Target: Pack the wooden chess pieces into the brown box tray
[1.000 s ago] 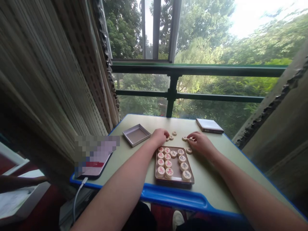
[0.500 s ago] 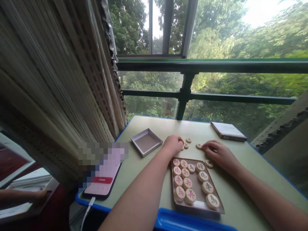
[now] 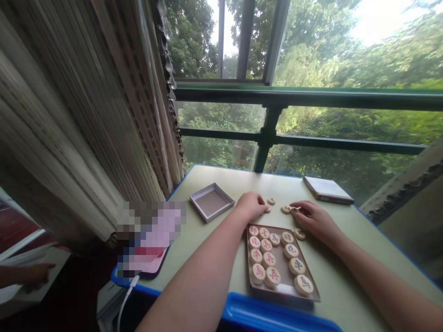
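Note:
A shallow brown tray [image 3: 281, 289] lies near the table's front edge with several round wooden chess pieces [image 3: 273, 275] in it, marked in red or dark characters. My left hand [image 3: 252, 205] rests just beyond the tray's far left corner, fingers curled down over a loose piece [image 3: 267, 209]. My right hand [image 3: 310, 219] lies past the tray's far right corner, fingers bent and pinching a loose piece [image 3: 285, 210]. Another loose piece [image 3: 271, 201] sits between the hands and one [image 3: 300, 234] lies by my right palm.
An empty grey box lid [image 3: 212, 202] stands left of my hand. A phone [image 3: 148, 244] with a cable lies at the table's left front corner. A flat closed box [image 3: 328, 190] sits far right. Curtains hang left; a window railing [image 3: 304, 97] is behind. Another person's hand [image 3: 32, 275] shows at lower left.
The view has shifted so the table sits more to the right and nearer. Both hands stay over the loose pieces beyond the tray, barely moved.

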The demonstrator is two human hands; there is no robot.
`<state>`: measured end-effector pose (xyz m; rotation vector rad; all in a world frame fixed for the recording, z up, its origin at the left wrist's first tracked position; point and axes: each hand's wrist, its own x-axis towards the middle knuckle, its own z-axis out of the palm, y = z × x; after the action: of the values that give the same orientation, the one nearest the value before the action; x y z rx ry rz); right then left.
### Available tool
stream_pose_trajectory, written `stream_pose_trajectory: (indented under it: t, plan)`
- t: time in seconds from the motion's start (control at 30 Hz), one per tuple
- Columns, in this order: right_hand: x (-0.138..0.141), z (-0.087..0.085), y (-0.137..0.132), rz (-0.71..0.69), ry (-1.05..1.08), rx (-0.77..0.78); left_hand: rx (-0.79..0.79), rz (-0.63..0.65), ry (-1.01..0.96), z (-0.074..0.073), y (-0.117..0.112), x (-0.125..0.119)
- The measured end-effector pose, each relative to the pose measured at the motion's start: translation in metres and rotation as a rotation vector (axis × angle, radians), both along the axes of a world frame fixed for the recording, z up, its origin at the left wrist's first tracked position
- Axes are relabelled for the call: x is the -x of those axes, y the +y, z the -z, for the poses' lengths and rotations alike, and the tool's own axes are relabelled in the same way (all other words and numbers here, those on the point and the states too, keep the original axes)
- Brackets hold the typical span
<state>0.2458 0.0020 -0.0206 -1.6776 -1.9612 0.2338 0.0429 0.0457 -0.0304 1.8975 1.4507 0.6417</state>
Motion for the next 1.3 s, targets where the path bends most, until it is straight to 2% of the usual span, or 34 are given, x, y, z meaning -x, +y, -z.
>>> stream_pose_trajectory:
  t: [0.17,0.33,0.7,0.77,0.93,1.13,1.3]
  plan:
    - [-0.001,-0.002,-0.007,-0.021,-0.034,-0.008,0.01,0.037,-0.055,0.005,0.002,0.0]
    - [-0.001,-0.004,-0.014,-0.018,-0.077,0.029,0.05,0.091,-0.12,0.0,-0.01,0.005]
    - [-0.004,-0.003,-0.017,-0.154,-0.119,0.007,0.06,0.006,-0.306,-0.008,-0.025,0.006]
    - [-0.004,-0.004,-0.017,-0.179,-0.147,0.017,0.06,0.0,-0.313,-0.009,-0.027,0.007]
    - [-0.007,-0.004,-0.017,-0.14,-0.16,0.021,0.043,0.006,-0.272,-0.009,-0.027,0.011]
    - [-0.009,-0.003,-0.016,-0.158,-0.167,0.01,0.016,0.037,-0.285,-0.003,-0.022,0.008]
    - [-0.009,-0.003,-0.016,-0.164,-0.141,-0.013,-0.024,0.007,-0.296,0.001,-0.019,0.006]
